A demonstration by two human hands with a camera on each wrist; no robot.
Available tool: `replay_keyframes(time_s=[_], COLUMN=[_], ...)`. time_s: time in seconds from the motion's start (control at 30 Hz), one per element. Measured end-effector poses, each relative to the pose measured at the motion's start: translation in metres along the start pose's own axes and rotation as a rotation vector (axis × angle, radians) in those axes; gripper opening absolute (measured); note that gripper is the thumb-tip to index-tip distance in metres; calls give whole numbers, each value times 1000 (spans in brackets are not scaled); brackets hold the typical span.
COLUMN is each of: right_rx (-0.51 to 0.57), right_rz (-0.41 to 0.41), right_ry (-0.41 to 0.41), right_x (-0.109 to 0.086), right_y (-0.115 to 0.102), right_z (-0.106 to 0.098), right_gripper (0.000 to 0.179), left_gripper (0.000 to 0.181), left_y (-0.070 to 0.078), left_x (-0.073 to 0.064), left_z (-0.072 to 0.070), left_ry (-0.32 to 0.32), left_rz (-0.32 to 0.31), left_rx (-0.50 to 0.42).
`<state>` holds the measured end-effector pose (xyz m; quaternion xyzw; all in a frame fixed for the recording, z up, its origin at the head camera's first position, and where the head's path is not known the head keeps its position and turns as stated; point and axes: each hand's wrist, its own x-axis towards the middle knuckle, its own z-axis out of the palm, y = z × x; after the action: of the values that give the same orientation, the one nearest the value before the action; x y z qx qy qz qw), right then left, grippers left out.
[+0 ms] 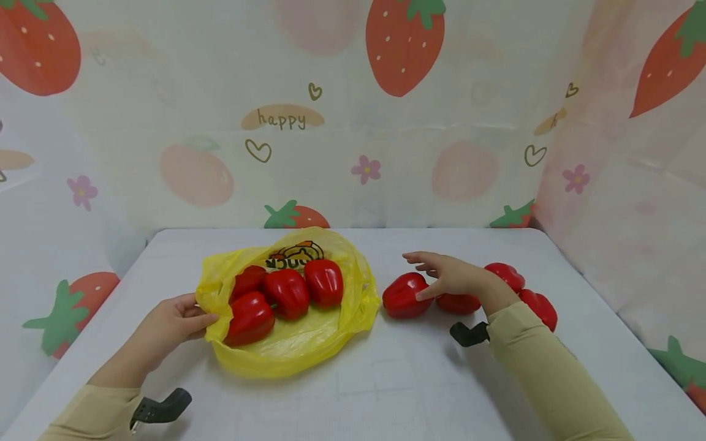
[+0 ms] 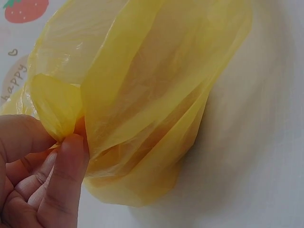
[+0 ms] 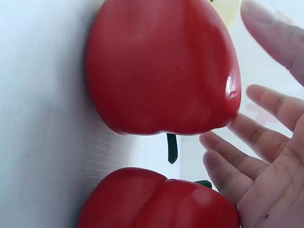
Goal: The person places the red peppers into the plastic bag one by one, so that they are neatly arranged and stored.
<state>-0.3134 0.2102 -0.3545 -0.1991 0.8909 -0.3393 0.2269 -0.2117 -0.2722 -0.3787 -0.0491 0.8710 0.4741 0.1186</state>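
Observation:
A yellow plastic bag [image 1: 276, 361] lies with its mouth wide, several red bell peppers [image 1: 287, 294] inside it. At the bag's left edge my left hand [image 1: 175, 320] pinches the rim between thumb and fingers; the left wrist view shows the gathered plastic [image 2: 57, 107] in that pinch. To the right of the bag, my right hand [image 1: 455, 278] hovers over a red bell pepper [image 1: 405, 297], its fingers spread. In the right wrist view that pepper [image 3: 164, 66], with a green stem, is beside the fingers and not gripped; whether a fingertip touches it I cannot tell.
Near my right wrist lie more red peppers: one partly under the hand [image 1: 458, 303], one behind the wrist [image 1: 504, 275], one by the sleeve [image 1: 540, 308]. A strawberry-print cloth [image 1: 353, 122] hangs behind and beside the white table [image 1: 375, 392].

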Motion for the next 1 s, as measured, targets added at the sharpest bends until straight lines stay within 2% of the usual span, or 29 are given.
replay_keyframes(time_s=[0.6,1.0], right_rx=[-195,-282], right_rz=[117,73], right_ry=[20,31], right_x=[-10,-12], right_y=[-13,-9], right_z=[13,21], right_gripper=[78,76], left_gripper=[66,65], left_y=[1,0], left_x=[-1,-1], left_z=[2,3], left_ry=[-6,-5], left_rz=[-2,3], left_rx=[0,-9])
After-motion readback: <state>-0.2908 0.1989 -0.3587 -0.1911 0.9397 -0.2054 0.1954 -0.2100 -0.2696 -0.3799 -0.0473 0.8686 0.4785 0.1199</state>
